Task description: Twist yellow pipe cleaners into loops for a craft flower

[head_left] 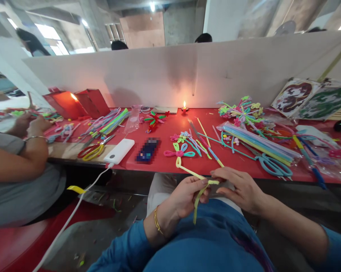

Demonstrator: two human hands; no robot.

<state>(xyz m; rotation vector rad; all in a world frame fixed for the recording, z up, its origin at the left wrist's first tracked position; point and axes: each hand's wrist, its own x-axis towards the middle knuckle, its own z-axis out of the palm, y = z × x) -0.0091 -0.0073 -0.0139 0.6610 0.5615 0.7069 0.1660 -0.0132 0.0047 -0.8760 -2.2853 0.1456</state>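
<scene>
A pipe-cleaner flower [179, 153] with looped petals in several colours and a pink centre lies at the table's front edge. From its lower loop a yellow pipe cleaner [190, 172] runs down into my left hand [184, 196]. The fingers of that hand are pinched on the yellow pipe cleaner, with one short end pointing right and a longer end hanging down. Just to the right, my right hand [241, 189] hovers with thumb and fingers apart, close to the short end. Behind the flower lie smaller pipe-cleaner flowers [184, 136].
A lit candle [184, 108] burns at the back. Blue scissors [273, 164] and bagged pipe cleaners [261, 143] lie right. A phone [148, 150], a white power bank [119, 151] with a cable, and red and yellow scissors [95, 150] lie left. A co-worker [17, 166] sits far left.
</scene>
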